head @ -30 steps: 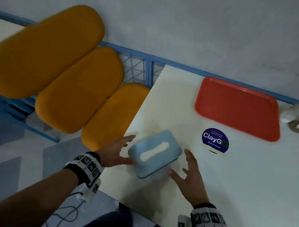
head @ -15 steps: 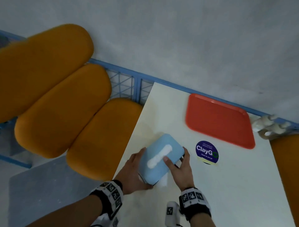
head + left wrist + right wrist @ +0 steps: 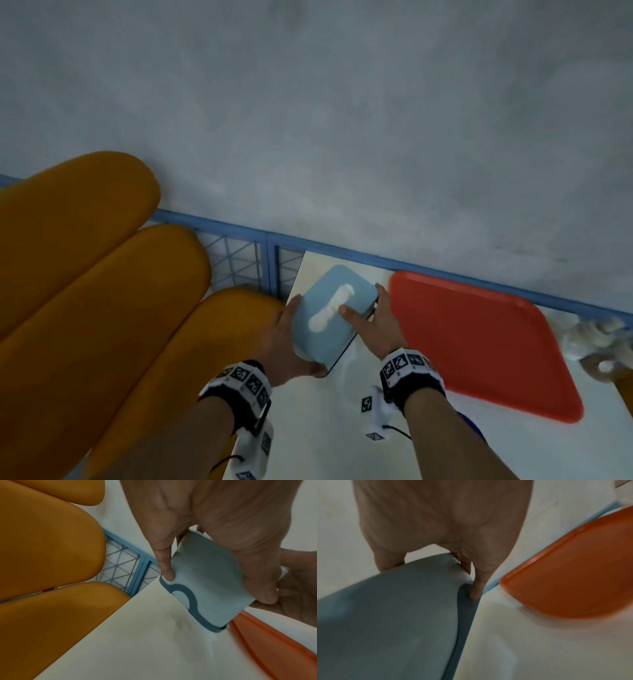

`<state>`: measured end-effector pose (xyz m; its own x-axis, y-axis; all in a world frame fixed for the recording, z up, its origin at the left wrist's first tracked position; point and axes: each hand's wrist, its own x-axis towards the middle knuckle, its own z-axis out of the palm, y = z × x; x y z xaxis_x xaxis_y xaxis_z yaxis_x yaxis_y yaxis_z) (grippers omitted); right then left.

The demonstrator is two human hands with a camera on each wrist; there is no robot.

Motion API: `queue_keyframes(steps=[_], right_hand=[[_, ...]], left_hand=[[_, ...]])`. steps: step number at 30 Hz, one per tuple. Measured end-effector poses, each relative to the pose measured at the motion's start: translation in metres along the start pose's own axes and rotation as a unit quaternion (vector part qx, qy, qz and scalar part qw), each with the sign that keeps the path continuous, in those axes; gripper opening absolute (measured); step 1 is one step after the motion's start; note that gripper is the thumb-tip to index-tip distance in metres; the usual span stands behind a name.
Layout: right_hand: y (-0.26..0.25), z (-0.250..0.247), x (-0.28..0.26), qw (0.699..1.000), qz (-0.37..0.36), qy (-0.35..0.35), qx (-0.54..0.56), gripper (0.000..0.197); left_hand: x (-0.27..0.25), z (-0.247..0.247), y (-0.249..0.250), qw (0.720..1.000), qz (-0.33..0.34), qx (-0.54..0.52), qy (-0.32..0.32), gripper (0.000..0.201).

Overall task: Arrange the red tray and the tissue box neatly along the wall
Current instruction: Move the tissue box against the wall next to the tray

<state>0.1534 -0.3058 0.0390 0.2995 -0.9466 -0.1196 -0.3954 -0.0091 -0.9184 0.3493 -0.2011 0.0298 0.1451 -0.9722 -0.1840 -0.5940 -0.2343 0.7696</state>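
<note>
Both hands hold the light blue tissue box tilted over the far left corner of the white table, close to the wall. My left hand grips its left side and near end, with the fingers along the side. My right hand grips the right side, thumb on top beside the white tissue slot, fingertips on the dark base rim. The red tray lies flat just right of the box, its far edge against the blue rail by the wall. Whether the box touches the table is unclear.
Three yellow seat pads fill the left, beyond the table's left edge. A blue rail with wire mesh runs along the grey wall. White fluffy objects sit right of the tray. A blue sticker peeks out by my right forearm.
Both hands closed on the tissue box, which lay flat near the table's front. They have lifted it and carried it forward to the far left corner beside the tray.
</note>
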Motion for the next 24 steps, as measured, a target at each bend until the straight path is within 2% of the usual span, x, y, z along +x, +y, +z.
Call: queue_keyframes(steps=[7,11,14,16,18,20,22,24], right_hand=[[0.042,0.001,0.113,1.0,0.019,-0.006,0.014,0.086],[0.053,0.001,0.145,0.998,0.048,-0.027,-0.025,0.081],[0.06,0.0,0.149,0.998,0.032,-0.039,-0.042,0.079],[0.067,-0.001,0.145,0.994,-0.027,-0.015,-0.105,0.063],[0.071,-0.004,0.143,0.97,-0.126,0.026,-0.205,0.04],[0.071,-0.006,0.144,0.944,-0.191,0.016,-0.269,0.036],[0.072,-0.006,0.147,0.928,-0.213,-0.017,-0.304,0.04],[0.073,-0.007,0.149,0.924,-0.215,-0.033,-0.315,0.041]], left_hand=[[0.107,0.007,-0.016,0.999,-0.002,0.03,-0.013,0.142],[0.134,0.012,-0.023,0.999,-0.016,0.031,-0.017,0.14],[0.138,0.017,-0.029,0.997,-0.008,0.072,-0.007,0.135],[0.13,0.022,-0.029,0.985,0.058,0.161,0.029,0.115],[0.12,0.031,-0.027,0.958,0.162,0.226,0.066,0.081],[0.115,0.043,-0.028,0.935,0.247,0.239,0.088,0.052],[0.115,0.053,-0.033,0.929,0.271,0.231,0.101,0.037],[0.117,0.057,-0.034,0.929,0.27,0.226,0.111,0.031]])
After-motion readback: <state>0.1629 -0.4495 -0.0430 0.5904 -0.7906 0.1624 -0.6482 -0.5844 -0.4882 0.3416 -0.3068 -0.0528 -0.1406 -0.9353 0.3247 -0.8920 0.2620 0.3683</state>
